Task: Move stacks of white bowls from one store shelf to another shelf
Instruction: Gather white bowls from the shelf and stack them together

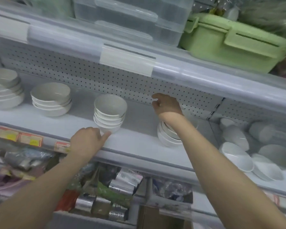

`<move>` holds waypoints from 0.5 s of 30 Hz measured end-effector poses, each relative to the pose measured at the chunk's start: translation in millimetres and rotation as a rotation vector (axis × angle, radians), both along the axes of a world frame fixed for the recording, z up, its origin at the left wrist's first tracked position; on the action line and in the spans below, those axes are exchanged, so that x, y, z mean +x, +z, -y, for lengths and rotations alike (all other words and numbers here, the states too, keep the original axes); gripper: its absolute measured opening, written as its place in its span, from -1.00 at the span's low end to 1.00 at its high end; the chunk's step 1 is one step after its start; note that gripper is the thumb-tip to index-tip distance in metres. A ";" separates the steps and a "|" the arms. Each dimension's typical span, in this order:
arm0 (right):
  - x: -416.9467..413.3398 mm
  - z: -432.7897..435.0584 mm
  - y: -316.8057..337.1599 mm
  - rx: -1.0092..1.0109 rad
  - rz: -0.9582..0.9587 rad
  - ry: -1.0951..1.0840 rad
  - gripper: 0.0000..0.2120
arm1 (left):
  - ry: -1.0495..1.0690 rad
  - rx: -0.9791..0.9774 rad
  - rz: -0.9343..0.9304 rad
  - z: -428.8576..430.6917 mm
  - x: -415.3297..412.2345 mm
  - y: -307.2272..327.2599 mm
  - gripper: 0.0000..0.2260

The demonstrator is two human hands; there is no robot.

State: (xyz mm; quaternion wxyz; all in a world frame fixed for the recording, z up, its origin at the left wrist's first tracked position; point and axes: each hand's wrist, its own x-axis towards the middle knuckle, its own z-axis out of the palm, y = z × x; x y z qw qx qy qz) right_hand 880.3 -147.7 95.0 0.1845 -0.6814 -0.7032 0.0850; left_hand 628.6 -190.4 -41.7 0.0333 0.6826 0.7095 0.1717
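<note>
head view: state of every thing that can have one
middle bowl stack, upright, nested unevenly
right bowl stack, upright, partly hidden
left hand, touching the middle bowl stack's base
right hand, loosely curled, holding nothing
green box, lid on

Flat, cool, even light with soft shadows under the upper shelf (pixel 205 76). The whole frame is soft, smeared worst at the top right corner; wide-angle bending tilts shelf edges.

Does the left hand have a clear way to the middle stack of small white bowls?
Likely yes. The left hand sits at the front edge of the white shelf, one finger by the base of the stack of small white ceramic bowls; nothing stands between them.
</note>
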 end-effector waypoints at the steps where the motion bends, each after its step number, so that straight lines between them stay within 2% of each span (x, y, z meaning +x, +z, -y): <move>1: 10.3 2.7 -0.9 0.010 0.022 0.040 -0.63 | 0.010 0.051 0.069 8.9 13.7 2.5 -0.57; 4: 42.1 10.6 -4.8 0.097 0.053 0.102 -0.63 | -0.038 0.184 0.287 27.8 65.2 12.6 -0.78; 5: 54.2 13.8 -6.6 0.130 0.057 0.093 -0.63 | -0.069 0.186 0.345 32.2 83.5 16.3 -0.72; 7: 82.3 21.6 -11.4 0.186 0.047 0.058 -0.63 | -0.145 0.150 0.404 37.8 120.3 21.3 -0.46; 11: 138.3 25.5 -21.4 0.177 -0.040 -0.051 -0.62 | -0.199 -0.055 0.437 38.5 179.1 18.6 -0.04; 13: 155.6 20.8 -25.7 0.078 -0.043 -0.091 -0.60 | -0.196 -0.122 0.488 33.0 198.1 16.4 0.08; 15: 162.0 17.5 -31.6 -0.117 -0.113 -0.095 -0.60 | -0.227 -0.154 0.567 25.5 212.7 13.4 0.12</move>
